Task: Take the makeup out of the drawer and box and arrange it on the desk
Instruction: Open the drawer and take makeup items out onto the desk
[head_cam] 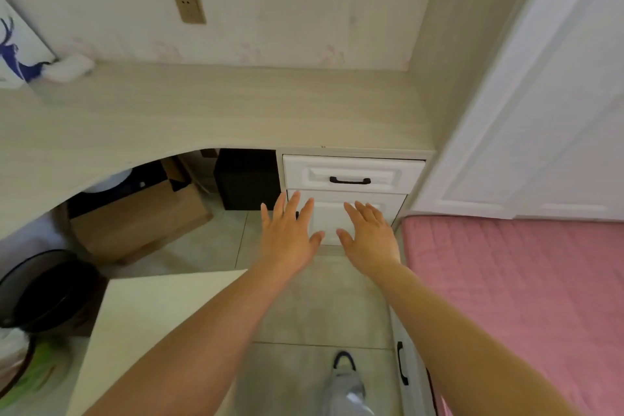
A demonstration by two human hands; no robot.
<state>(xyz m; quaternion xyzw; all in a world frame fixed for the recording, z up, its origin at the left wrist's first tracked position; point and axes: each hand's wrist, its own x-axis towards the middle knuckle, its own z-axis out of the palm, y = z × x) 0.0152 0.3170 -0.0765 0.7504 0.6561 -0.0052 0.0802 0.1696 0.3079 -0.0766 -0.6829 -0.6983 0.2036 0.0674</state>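
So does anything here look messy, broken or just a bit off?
Mostly tidy. The wall above the desk has faint pinkish blotches, like stains or worn paint. A crumpled white cloth lies in the desk's far left corner. Both drawers look closed, and both hands are spread open, holding nothing.

You are standing in a home bedroom. At the right of the frame lies a bed with a pink quilted cover [513,280], beside a white panelled wardrobe door [540,111]. Across the middle runs a pale wood-grain built-in desk [202,111] with white drawers with black handles [351,176]. Brown cardboard boxes [135,216] sit on the tiled floor [320,307] beneath it, and a beige wall socket [189,8] shows at upper left.
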